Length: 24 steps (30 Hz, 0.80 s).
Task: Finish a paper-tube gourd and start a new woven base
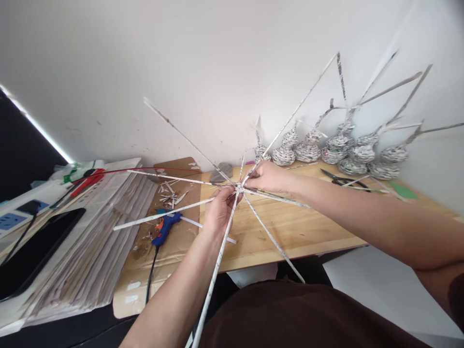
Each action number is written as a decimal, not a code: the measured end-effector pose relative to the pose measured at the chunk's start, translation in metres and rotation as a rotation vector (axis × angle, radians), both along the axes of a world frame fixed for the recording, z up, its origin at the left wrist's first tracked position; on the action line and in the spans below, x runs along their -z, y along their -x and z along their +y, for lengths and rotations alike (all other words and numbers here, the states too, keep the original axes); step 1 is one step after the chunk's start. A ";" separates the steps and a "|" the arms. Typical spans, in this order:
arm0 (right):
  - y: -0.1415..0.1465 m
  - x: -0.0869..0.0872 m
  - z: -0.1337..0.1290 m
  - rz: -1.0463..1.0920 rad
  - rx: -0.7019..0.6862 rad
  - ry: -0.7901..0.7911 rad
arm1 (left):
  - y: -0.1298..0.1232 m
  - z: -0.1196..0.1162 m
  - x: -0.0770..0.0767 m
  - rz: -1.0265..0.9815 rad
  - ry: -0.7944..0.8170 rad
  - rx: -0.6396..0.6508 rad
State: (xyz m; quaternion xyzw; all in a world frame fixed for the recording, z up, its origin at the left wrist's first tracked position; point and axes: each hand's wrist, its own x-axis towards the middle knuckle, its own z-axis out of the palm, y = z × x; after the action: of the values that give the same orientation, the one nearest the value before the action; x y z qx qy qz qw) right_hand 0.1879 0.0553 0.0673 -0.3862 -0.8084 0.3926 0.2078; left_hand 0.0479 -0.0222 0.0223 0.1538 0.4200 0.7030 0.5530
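Note:
Thin rolled newspaper tubes [270,232] fan out like spokes from a small woven centre, held up above the wooden table. My left hand [219,205] pinches that centre from the left, its fingers closed on the crossing tubes. From the right, my right hand [266,176] grips one paper tube [300,104] close to the crossing; this tube slants up to the right and bends down sharply near its far end. Other spokes point left, down and toward my body. My fingertips partly cover the weave at the middle.
A blue glue gun [166,227] lies on cardboard [177,256] beside paper scraps. Paper sheets [90,256] are stacked at left with a black phone [39,251] on top. Several gourd-shaped paper weavings [337,147] stand along the wall. Black scissors [339,179] rest on the wooden table [322,227].

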 end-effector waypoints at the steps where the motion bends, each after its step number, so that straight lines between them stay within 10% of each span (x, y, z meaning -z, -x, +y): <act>1: 0.000 0.000 -0.001 -0.012 0.000 -0.015 | -0.001 -0.001 0.000 -0.003 -0.007 0.003; 24: 0.002 -0.007 -0.006 -0.063 -0.034 0.356 | -0.001 -0.003 0.013 0.085 -0.080 -0.040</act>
State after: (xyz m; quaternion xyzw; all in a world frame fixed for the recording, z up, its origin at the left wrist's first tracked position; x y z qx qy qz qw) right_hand 0.1858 0.0493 0.0747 -0.4153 -0.7387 0.5205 0.1044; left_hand 0.0486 -0.0250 0.0089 0.1971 0.4175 0.7229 0.5141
